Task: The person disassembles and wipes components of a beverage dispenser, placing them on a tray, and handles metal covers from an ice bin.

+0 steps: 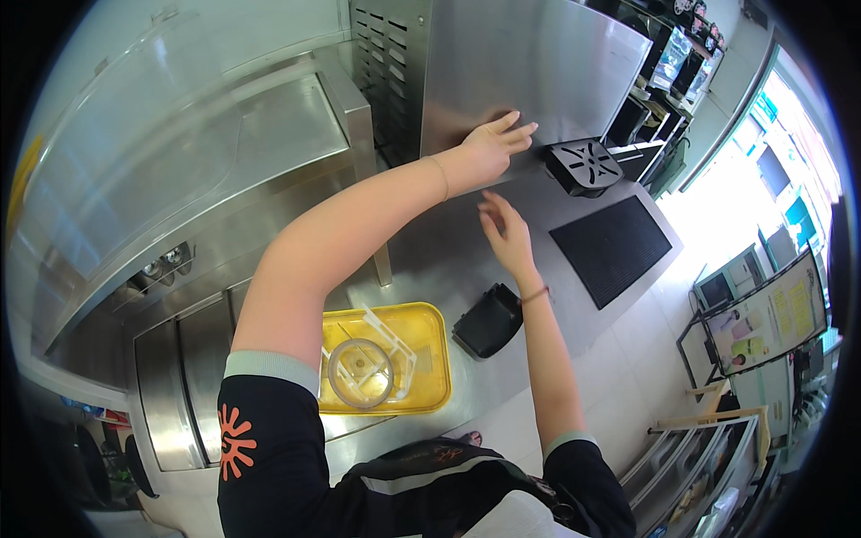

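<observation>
My left hand [496,142] is at the front of a stainless steel machine [531,67], fingers spread, seemingly touching its smooth panel. Lower down, my right hand [510,235] hovers over the steel counter near the machine's bottom edge, its fingers loosely curled around nothing. A black drip tray with a slotted grate [585,165] juts from the machine's front, right of both hands. Beside my right wrist, a black plastic bin-like part [489,321] lies on the counter. Nearer my body, a yellow tray [430,376] holds a clear round plastic piece [360,373] and white plastic parts [397,343].
A black ribbed mat [611,252] lies near the counter's right end. Left of the machine stands a raised steel ledge [282,121], with steel doors [202,363] below. Beyond the counter are tiled floor [625,356], a framed sign [767,323] and a rack [699,464].
</observation>
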Action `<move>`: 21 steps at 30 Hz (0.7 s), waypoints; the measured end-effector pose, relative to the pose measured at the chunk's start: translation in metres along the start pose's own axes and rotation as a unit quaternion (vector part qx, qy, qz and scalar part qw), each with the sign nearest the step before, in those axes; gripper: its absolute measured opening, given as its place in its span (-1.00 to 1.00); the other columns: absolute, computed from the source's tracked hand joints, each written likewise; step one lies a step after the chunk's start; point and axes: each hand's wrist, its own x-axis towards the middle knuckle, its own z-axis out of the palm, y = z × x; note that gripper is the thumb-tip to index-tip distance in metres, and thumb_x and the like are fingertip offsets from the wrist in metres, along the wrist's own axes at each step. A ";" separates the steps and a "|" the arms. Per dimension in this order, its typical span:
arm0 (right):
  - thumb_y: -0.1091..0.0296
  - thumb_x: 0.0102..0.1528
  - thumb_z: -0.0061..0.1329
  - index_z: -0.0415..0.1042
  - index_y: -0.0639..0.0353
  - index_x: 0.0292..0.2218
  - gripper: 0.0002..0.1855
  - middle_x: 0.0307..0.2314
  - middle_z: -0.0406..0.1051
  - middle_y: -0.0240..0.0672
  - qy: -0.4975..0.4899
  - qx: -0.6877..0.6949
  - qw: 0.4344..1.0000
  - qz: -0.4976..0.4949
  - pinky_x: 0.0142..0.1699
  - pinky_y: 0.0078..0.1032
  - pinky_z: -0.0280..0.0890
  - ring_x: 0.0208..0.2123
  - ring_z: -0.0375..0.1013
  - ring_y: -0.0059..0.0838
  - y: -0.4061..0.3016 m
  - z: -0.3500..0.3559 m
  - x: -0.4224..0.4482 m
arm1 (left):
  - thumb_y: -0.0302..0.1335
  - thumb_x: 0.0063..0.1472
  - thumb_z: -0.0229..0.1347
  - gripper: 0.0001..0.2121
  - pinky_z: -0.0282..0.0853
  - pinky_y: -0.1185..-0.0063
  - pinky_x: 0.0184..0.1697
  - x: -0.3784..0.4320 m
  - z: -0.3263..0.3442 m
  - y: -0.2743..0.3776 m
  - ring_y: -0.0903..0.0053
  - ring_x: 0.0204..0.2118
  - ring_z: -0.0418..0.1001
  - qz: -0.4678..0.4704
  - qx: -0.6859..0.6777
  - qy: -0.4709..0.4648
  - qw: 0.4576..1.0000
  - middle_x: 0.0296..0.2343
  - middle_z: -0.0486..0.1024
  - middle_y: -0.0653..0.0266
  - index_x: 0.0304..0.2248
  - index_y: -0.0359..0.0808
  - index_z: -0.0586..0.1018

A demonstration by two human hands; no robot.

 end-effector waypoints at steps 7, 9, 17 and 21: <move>0.25 -0.02 0.04 -0.12 0.31 0.08 -0.22 -0.09 0.15 0.13 -0.010 -0.240 0.886 0.397 -0.01 -0.27 0.23 -0.09 0.26 -0.03 0.110 -0.016 -0.224 | -0.35 0.01 0.00 -0.83 -0.40 0.25 0.23 0.025 -0.006 -0.005 0.36 0.24 -0.32 0.011 -0.042 -0.072 0.996 0.10 0.08 0.41 -0.49 -0.12 0.63; 0.33 -0.01 0.01 -0.10 0.29 0.05 -0.29 -0.12 0.18 0.05 -0.031 0.018 0.848 0.528 -0.08 -0.21 0.31 -0.11 0.29 -0.07 0.093 0.000 -0.234 | -0.37 0.02 0.00 -0.83 -0.42 0.24 0.22 0.024 -0.007 -0.007 0.36 0.24 -0.38 0.016 -0.043 -0.121 0.992 0.12 0.05 0.41 -0.47 -0.13 0.63; 0.59 -0.04 -0.26 -0.05 0.10 0.00 -0.45 -0.42 0.17 -0.32 0.112 0.423 0.756 0.487 -0.25 -0.18 0.43 -0.42 0.31 -0.41 0.055 -0.002 -0.178 | -0.40 0.03 -0.01 -0.84 -0.43 0.26 0.23 0.027 -0.023 -0.010 0.37 0.24 -0.41 0.023 -0.048 -0.163 0.985 0.14 0.00 0.36 -0.49 -0.19 0.62; 0.59 -0.05 -0.26 -0.34 -0.02 0.12 -0.22 -0.19 0.10 -0.20 0.116 0.400 0.819 0.395 -0.23 -0.25 0.43 -0.24 0.30 -0.33 -0.012 -0.008 -0.093 | -0.40 0.04 -0.02 -0.82 -0.43 0.26 0.23 0.025 -0.019 -0.008 0.38 0.24 -0.40 0.017 -0.042 -0.155 0.987 0.13 0.02 0.38 -0.48 -0.20 0.62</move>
